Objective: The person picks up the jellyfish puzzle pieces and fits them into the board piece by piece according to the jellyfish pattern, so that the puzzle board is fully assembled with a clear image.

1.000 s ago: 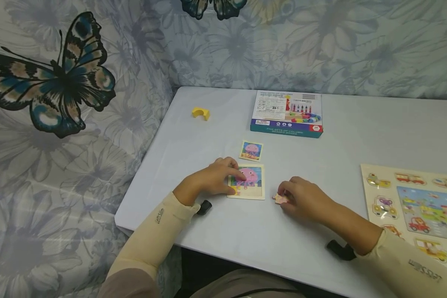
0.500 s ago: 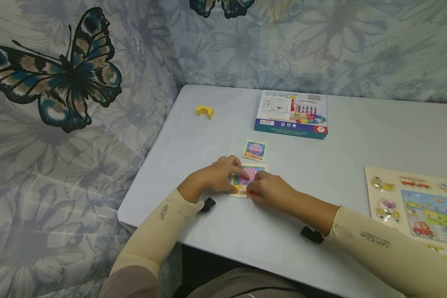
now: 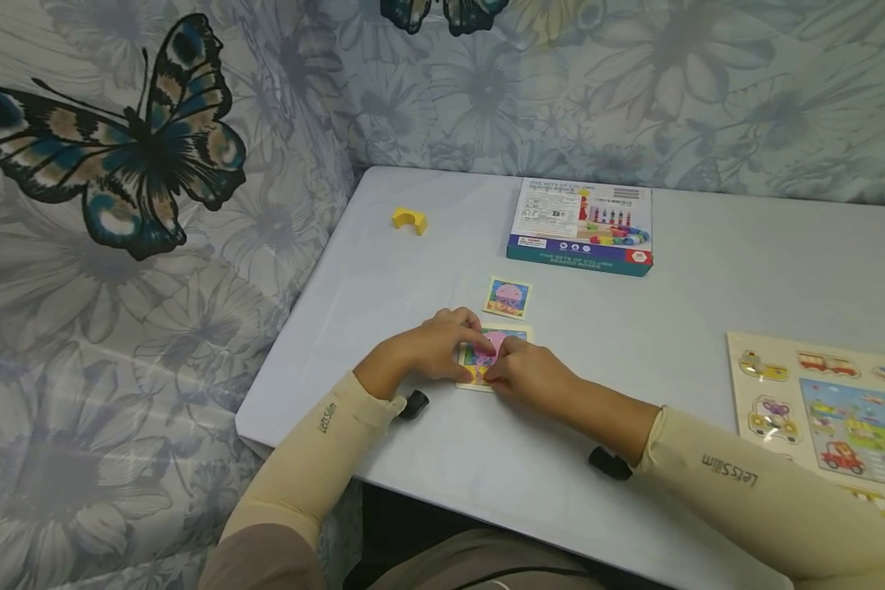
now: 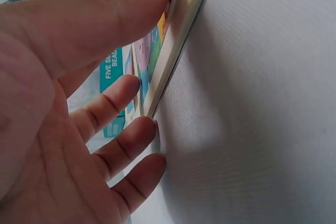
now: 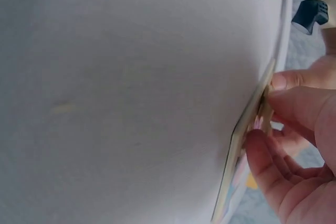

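Observation:
A small jellyfish puzzle board (image 3: 518, 332) lies on the white table, partly covered by both hands. My left hand (image 3: 438, 346) rests at its left side, thumb and index finger touching the picture while the other fingers are loosely bent, as the left wrist view shows. From the right, my right hand (image 3: 534, 373) reaches over the lower part of the board. Between its thumb and index finger it pinches a small wooden puzzle piece (image 5: 262, 109), mostly hidden by the fingers, right at the board's recess. Just beyond the board lies a smaller jellyfish picture card (image 3: 507, 297).
A bead toy box (image 3: 578, 225) lies at the back of the table. A yellow arch block (image 3: 410, 220) sits at the far left. On the right is a large vehicle puzzle board (image 3: 782, 393), partly behind the right sleeve. A patterned wall borders the table.
My right hand has moved left with the puzzle piece, from the table beside the board onto the board's lower part. The left hand has stayed on the board. The view has shifted slightly.

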